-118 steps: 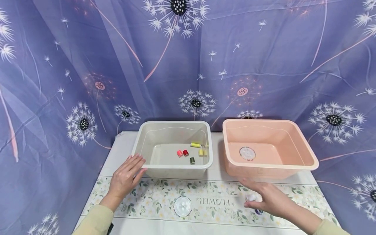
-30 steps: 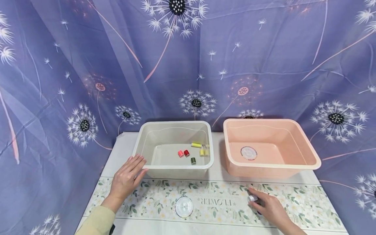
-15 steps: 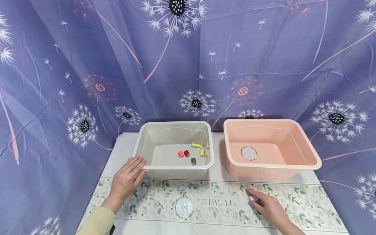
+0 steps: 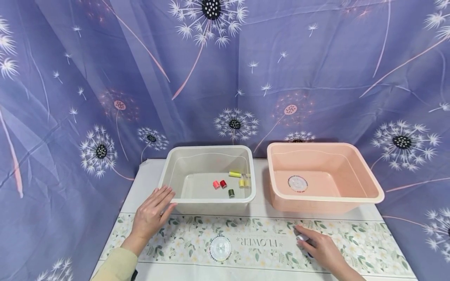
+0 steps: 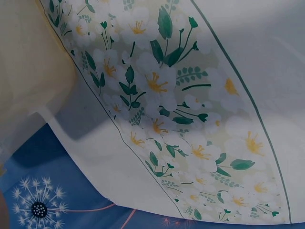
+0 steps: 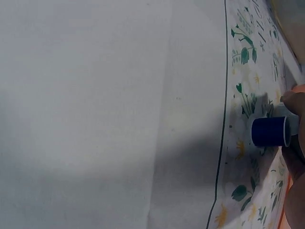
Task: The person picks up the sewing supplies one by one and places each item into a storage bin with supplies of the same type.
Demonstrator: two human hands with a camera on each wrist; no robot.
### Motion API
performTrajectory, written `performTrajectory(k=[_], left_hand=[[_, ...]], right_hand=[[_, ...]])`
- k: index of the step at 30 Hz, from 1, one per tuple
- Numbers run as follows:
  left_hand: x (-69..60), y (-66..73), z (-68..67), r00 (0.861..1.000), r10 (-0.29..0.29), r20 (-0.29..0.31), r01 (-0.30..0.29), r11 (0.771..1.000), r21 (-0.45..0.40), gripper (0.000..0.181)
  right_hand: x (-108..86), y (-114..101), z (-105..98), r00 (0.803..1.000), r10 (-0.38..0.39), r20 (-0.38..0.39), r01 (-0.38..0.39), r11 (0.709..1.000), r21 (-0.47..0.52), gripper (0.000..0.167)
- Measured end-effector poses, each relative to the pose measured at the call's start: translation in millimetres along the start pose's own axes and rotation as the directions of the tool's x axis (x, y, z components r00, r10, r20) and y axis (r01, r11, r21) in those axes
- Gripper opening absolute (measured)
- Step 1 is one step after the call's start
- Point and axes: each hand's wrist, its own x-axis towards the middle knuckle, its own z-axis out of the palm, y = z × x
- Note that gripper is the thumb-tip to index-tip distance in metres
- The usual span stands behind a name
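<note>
Left hand (image 4: 151, 212) at the grey tub (image 4: 211, 201), right hand (image 4: 321, 248) pinching a white spool (image 4: 301, 237).
The left hand's fingers lie extended against the tub's near-left corner; coloured spools (image 4: 223, 184) sit inside. In front, a disc (image 4: 220, 248) lies on the cloth (image 4: 190, 234), then upside-down "FLOWER" (image 4: 259, 242) between stars. The white spool is over the floral band, a blue spool (image 6: 269, 132) just beside; behind, the pink tub (image 4: 327, 199).

Dandelion-print curtain (image 4: 197, 132); flowered tablecloth (image 4: 183, 242)
</note>
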Motion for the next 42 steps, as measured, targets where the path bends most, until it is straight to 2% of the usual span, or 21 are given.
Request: performTrajectory(k=[3, 7, 13, 16, 25, 29, 35, 42], left_hand=[[0.0, 0.2, 0.0, 1.000, -0.001, -0.002, 0.001, 1.000, 0.000, 0.065], [0.2, 0.3, 0.1, 1.000, -0.004, 0.000, 0.004, 1.000, 0.000, 0.065], [-0.3, -0.1, 0.1, 1.000, -0.005, 0.007, 0.005, 1.000, -0.004, 0.064], [-0.4, -0.2, 0.0, 1.000, -0.004, 0.010, 0.004, 1.000, -0.004, 0.064], [-0.5, -0.1, 0.3, 1.000, -0.002, 0.004, 0.002, 1.000, -0.003, 0.065], [-0.7, -0.4, 0.4, 1.000, -0.004, 0.004, 0.004, 1.000, -0.003, 0.065], [-0.6, -0.5, 0.3, 1.000, -0.001, 0.001, 0.001, 1.000, -0.004, 0.065], [-0.6, -1.1, 0.6, 1.000, 0.006, -0.003, -0.006, 1.000, -0.005, 0.065]], right_hand=[[0.0, -2.8, -0.8, 1.000, -0.011, 0.011, 0.010, 0.997, 0.074, 0.050], [0.0, -8.6, -0.8, 0.998, -0.067, -0.002, 0.067, 0.992, 0.108, 0.051], [1.3, -20.7, -2.9, 0.992, -0.121, -0.020, 0.122, 0.992, 0.034, 0.050], [2.3, -26.4, -4.0, 0.983, -0.178, -0.043, 0.178, 0.984, -0.017, 0.052], [11.4, -42.0, -12.3, 0.958, -0.285, -0.039, 0.284, 0.958, -0.034, 0.056], [16.6, -47.4, -16.5, 0.941, -0.336, -0.047, 0.334, 0.942, -0.046, 0.058], [27.2, -56.9, -22.7, 0.900, -0.430, -0.065, 0.428, 0.903, -0.043, 0.062], [41.7, -71.0, -33.8, 0.869, -0.487, -0.081, 0.486, 0.873, -0.039, 0.060]])
